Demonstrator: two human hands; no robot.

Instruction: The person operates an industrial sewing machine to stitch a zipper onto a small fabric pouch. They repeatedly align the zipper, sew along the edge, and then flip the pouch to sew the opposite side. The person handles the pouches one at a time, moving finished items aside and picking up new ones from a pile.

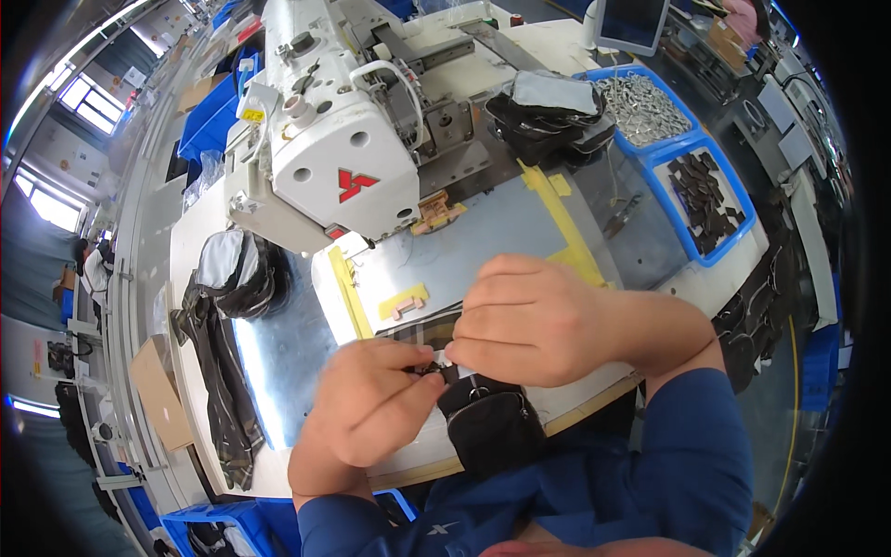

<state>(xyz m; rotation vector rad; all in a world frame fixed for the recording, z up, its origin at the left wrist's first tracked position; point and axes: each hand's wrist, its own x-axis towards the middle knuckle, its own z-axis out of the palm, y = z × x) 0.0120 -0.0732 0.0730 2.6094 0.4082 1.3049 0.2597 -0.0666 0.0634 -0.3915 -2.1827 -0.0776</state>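
Close together at the front edge of the sewing table, both of my hands are closed in pinches. My left hand (pixel 371 399) has thumb and forefinger at a small dark piece with a pale bit beside it, too small to name. The curled fingers of my right hand (pixel 534 320) meet it from the other side, hiding most of what they grip. Just below the fingertips hangs a small black zippered bag (pixel 497 432), against my front. Behind the hands lies a dark strip of fabric (pixel 432 330), partly covered. A pale clear-plastic template (pixel 445 255) edged with yellow tape lies beyond.
A white industrial sewing machine (pixel 343 167) stands over the table ahead. Black bags sit at left (pixel 241 269) and far right (pixel 548 111). Blue trays hold metal clips (pixel 645 107) and dark pieces (pixel 701 200). A dark strip of cloth (pixel 223 399) hangs along the left edge.
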